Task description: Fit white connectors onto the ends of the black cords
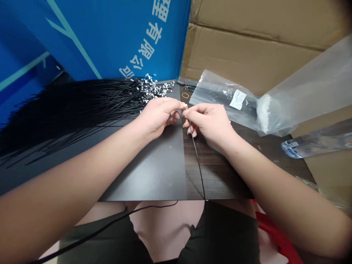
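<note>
My two hands meet over the table, fingertips almost touching. Between the thumb and forefinger of my left hand (162, 113) is a small white connector (186, 106), partly covered by the fingers. My right hand (207, 119) pinches a thin black cable (197, 154) just below that connector. From there the cable runs down across the table and over its front edge. To the left lies a big bundle of black cables (82, 99), with many small white connectors (154, 88) at their right ends.
A clear plastic bag with a label (220, 91) lies at the right back, near another bag holding small white pieces (263, 113). A yellow rubber band (185, 95) rests behind my hands. A blue panel (115, 36) and cardboard (255, 44) stand behind the table (154, 172).
</note>
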`<state>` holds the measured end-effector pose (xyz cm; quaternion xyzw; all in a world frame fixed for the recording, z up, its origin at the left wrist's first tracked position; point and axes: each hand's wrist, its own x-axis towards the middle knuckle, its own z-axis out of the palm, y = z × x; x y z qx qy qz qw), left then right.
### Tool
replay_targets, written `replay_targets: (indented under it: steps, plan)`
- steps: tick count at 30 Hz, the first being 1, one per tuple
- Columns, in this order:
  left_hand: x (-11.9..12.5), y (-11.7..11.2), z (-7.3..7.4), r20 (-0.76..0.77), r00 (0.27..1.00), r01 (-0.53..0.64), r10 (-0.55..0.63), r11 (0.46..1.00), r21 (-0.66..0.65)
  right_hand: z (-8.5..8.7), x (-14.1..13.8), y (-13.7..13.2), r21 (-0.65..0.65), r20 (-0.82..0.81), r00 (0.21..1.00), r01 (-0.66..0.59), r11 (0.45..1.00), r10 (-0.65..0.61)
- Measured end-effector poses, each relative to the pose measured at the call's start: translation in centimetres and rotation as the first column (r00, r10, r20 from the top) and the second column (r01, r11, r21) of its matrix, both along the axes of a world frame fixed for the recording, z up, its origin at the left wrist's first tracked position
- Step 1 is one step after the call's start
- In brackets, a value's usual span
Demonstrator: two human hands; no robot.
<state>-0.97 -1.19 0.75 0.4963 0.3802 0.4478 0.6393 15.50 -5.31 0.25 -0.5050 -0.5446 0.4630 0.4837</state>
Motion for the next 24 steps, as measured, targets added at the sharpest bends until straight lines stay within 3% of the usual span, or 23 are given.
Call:
replay_targets:
  steps: [24]
  plan:
    - [0.12,-0.10,-0.04,-0.044,0.998,-0.043,0.048,0.992,0.121,1.01,-0.19,-0.18,-0.200,-0.248,0.968,-0.079,0.977,0.027]
